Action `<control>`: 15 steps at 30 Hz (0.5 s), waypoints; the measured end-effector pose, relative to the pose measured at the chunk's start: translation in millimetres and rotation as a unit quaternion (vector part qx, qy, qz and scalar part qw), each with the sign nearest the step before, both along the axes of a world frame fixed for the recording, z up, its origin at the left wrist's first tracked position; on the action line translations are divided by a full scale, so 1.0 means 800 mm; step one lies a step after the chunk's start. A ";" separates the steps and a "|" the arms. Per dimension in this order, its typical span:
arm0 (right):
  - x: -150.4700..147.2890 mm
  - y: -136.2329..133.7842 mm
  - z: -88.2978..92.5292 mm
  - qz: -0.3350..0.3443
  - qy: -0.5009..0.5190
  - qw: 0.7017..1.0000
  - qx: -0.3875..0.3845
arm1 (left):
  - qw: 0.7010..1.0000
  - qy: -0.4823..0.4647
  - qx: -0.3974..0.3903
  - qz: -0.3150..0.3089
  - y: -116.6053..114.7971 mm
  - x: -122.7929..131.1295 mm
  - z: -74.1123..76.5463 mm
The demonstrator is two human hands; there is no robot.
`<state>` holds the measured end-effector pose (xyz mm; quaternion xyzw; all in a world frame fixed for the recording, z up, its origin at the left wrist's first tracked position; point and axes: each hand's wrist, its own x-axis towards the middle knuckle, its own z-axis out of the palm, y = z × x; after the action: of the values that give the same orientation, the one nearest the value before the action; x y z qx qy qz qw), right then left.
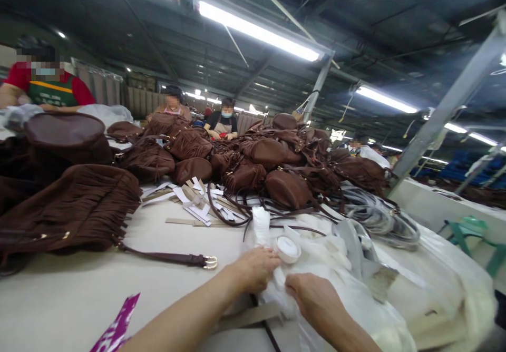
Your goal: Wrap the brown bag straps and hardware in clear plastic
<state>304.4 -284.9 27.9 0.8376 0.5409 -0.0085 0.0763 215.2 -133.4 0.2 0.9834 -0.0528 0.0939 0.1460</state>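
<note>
Hands (258,269) (312,296) touch white plastic (279,289); a purple strip (120,320) bears illegible lettering (106,343).

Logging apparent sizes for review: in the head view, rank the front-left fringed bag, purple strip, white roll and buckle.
1. Fringed bag
2. Purple strip, visible part only
3. White roll
4. Buckle

White plastic (332,252), dark brown bags (290,187)

Wearer's left hand (256,269) and right hand (314,295) bare, lower center of frame; left forearm (193,307) and right forearm (348,331) bare to bottom edge.
</note>
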 end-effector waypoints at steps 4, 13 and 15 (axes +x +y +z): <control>0.009 0.002 -0.008 0.001 0.026 0.996 0.089 | 1.000 0.010 -0.006 0.005 0.002 0.002 -0.012; 0.038 -0.007 -0.008 0.047 0.288 0.935 0.200 | 0.997 -0.006 -0.021 0.068 0.000 0.010 -0.016; 0.039 -0.009 -0.009 0.054 0.229 0.947 0.218 | 0.994 -0.012 -0.026 0.102 -0.006 0.018 -0.020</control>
<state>335.7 -292.5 20.6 0.7788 0.5770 -0.0778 -0.2335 229.6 -138.5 -15.6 0.9783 0.0486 0.1217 0.1603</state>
